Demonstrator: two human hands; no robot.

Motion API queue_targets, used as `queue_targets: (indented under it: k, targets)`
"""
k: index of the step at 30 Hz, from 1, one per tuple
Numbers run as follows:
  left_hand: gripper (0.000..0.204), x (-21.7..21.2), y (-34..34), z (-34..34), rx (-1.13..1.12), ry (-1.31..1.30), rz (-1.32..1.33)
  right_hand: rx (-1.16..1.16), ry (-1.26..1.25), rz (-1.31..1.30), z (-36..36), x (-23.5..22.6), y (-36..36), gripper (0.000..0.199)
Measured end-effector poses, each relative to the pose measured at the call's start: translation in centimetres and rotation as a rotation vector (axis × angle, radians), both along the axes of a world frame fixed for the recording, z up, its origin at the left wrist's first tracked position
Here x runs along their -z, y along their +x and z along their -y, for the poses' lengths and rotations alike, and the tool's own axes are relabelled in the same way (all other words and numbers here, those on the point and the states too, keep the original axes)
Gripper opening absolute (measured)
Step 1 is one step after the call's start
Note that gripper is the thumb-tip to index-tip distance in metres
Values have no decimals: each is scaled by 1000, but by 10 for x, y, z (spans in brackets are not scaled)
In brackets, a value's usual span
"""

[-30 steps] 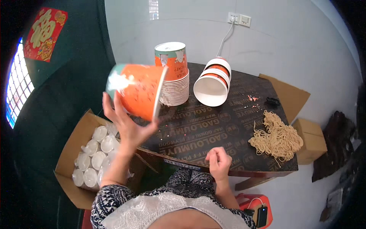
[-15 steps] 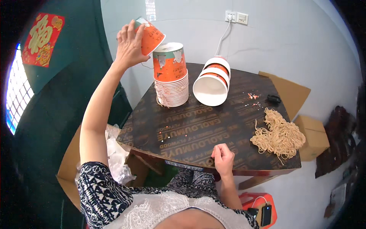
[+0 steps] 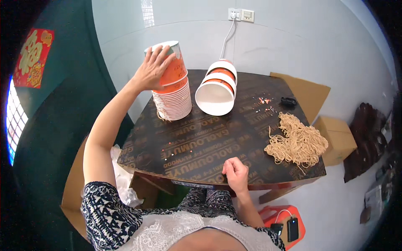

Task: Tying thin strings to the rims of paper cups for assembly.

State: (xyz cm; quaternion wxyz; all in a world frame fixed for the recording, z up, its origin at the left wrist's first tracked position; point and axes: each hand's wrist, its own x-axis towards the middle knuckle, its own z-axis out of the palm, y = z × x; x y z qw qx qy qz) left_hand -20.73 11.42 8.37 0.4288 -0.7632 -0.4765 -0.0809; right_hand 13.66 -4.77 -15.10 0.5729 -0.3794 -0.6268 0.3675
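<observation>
Upside-down orange paper buckets (image 3: 175,74) with white rims form a tall stack (image 3: 176,101) at the table's far left. My left hand (image 3: 155,69) is wrapped round the left side of the top bucket, which sits over the stack. Tan string hangs down the stack's left side. My right hand (image 3: 236,170) rests in a loose fist on the table's near edge; nothing shows in its fingers. Right of the stack, several nested buckets (image 3: 215,98) lie on their side, with the white inside of the front one facing me.
On the right of the dark table (image 3: 201,154) lie a heap of tan string (image 3: 298,142), scattered small beads (image 3: 264,101) and a small black object (image 3: 288,101). A few more beads lie near the front left. Cardboard boxes (image 3: 335,140) stand beside the table. A phone (image 3: 292,229) lies on a red stool.
My left hand has brought the tilted bucket from the left onto the top of the stack and straightened it. My right hand stays in a fist. The whole view has shifted slightly.
</observation>
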Motion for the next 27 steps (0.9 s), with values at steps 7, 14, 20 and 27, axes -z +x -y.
queue_targets:
  k: [7, 14, 20, 27]
  targets:
    - [92, 34, 20, 15, 98, 24, 155, -20, 38, 8, 2, -1, 0, 13]
    - [21, 80, 80, -25, 369, 1, 151, 16, 56, 47, -1, 5, -3, 13]
    - [12, 94, 121, -74, 412, 53, 163, -4, 51, 84, 1, 3, -2, 12]
    - [13, 105, 132, -93, 446, 40, 210, -32, 8, 76, 3, 1, 0, 13]
